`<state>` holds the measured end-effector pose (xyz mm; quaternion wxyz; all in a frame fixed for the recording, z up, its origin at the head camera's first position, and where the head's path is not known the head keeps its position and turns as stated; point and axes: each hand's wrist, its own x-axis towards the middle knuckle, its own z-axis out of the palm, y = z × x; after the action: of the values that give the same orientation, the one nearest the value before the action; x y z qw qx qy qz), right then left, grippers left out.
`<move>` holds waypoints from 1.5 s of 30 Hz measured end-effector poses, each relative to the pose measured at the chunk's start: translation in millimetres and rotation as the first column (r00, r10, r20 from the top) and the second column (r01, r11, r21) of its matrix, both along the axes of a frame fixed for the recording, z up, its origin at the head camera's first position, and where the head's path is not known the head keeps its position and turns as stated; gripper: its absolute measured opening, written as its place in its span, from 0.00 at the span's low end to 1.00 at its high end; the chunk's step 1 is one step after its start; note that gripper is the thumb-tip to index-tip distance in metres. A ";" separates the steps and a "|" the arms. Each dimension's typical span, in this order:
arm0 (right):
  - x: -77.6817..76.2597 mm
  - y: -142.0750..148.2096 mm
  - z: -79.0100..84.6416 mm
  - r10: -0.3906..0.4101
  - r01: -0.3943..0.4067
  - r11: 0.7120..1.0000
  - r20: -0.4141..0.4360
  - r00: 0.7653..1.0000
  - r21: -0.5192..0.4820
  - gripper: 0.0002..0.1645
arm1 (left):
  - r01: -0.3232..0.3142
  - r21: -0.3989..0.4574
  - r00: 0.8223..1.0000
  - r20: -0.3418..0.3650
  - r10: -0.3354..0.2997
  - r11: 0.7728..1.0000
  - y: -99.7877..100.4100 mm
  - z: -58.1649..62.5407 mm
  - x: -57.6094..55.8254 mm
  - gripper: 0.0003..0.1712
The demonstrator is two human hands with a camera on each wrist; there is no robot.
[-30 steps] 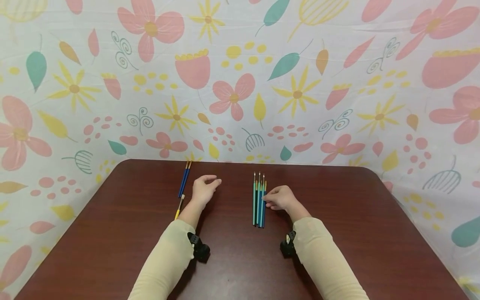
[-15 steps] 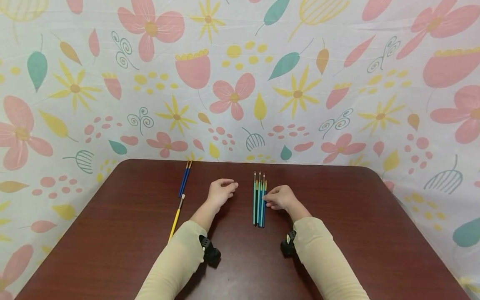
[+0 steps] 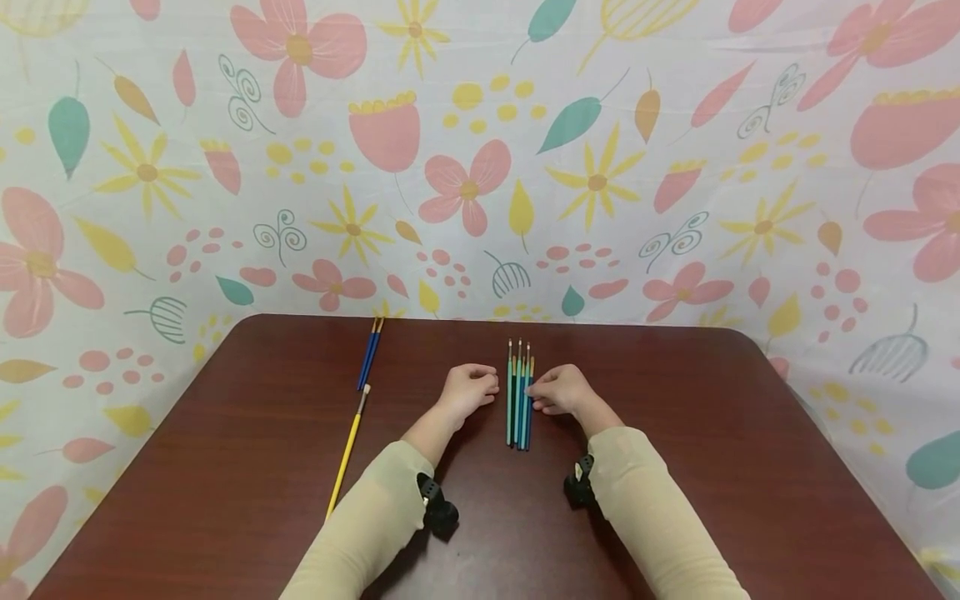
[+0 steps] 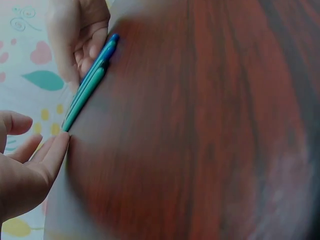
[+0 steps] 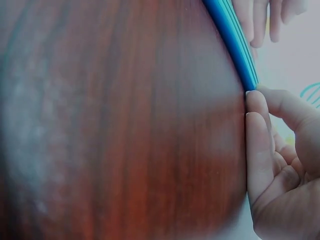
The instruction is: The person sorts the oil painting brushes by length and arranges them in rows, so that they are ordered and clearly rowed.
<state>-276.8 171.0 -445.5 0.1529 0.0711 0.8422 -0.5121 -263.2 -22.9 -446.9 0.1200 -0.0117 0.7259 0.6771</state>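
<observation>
Several thin paintbrushes with teal, green and blue handles (image 3: 519, 408) lie side by side at the middle of the table, bristles toward the back wall. My right hand (image 3: 566, 390) is at their right side, its fingertips touching the outermost blue handle; in the right wrist view its thumb and fingers meet the end of the visible blue handles (image 5: 232, 40). My left hand (image 3: 467, 390) holds nothing and is just left of the row, fingers loosely bent. In the left wrist view its fingertips come right up to the teal handle (image 4: 86, 90).
A yellow-handled paintbrush (image 3: 347, 454) lies to the left, its lower end hidden by the left sleeve. Two dark blue paintbrushes (image 3: 369, 354) lie beyond it near the back edge. The brown table (image 3: 675, 400) meets a flower-printed cloth (image 3: 480, 167) behind.
My left hand has moved right, from beside the yellow paintbrush to the row of brushes, uncovering more of the yellow handle. My right hand has stayed at the row's right side.
</observation>
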 end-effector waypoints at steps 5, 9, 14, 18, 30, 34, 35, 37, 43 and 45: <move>-2.2 -1.6 1.2 0.010 -0.010 1.000 0.009 1.000 0.002 0.15 | 0.006 -0.003 1.000 0.012 -0.005 1.000 5.8 -0.1 1.4 0.17; -2.9 -3.1 2.8 0.010 -0.010 1.000 0.017 1.000 -0.001 0.15 | 0.007 0.008 1.000 0.022 -0.007 1.000 8.9 -0.3 2.1 0.17; -2.5 -3.5 4.1 0.026 -0.026 1.000 0.023 0.999 -0.008 0.15 | 0.002 0.013 1.000 0.023 -0.002 1.000 10.8 -0.2 3.5 0.17; -1.5 -2.9 4.4 0.036 -0.035 0.999 0.027 0.999 -0.011 0.15 | -0.015 0.032 0.999 0.031 0.014 0.999 12.5 0.0 4.8 0.17; -0.6 -0.5 1.9 0.040 -0.040 0.999 0.018 0.999 -0.011 0.15 | -0.087 0.024 0.994 0.066 0.086 0.996 21.8 -1.9 3.2 0.16; 0.2 -0.4 2.5 0.039 -0.039 0.999 0.009 0.999 -0.013 0.15 | -0.110 -0.075 0.994 0.019 0.112 0.991 26.4 -0.8 2.3 0.15; 0.4 -0.5 2.9 0.037 -0.037 0.999 0.008 0.999 -0.014 0.15 | -0.120 -0.102 0.992 0.012 0.122 0.988 27.7 -0.6 2.0 0.15; 0.5 -0.6 2.9 0.035 -0.035 0.999 0.008 0.999 -0.015 0.15 | -0.140 -0.156 0.990 -0.001 0.142 0.978 30.4 -0.1 1.6 0.15; 0.6 -0.2 2.5 0.033 -0.033 0.999 0.004 0.999 -0.017 0.15 | -0.188 -0.270 0.982 -0.042 0.183 0.944 38.2 -0.3 -2.1 0.13; 0.5 0.2 2.0 0.032 -0.032 0.999 0.004 0.999 -0.015 0.15 | -0.200 -0.315 0.980 -0.064 0.189 0.928 40.5 -1.8 -3.6 0.12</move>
<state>-276.3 171.2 -443.5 0.1635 0.0575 0.8390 -0.5158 -266.8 17.5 -448.7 0.0369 -0.0917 0.8231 0.5593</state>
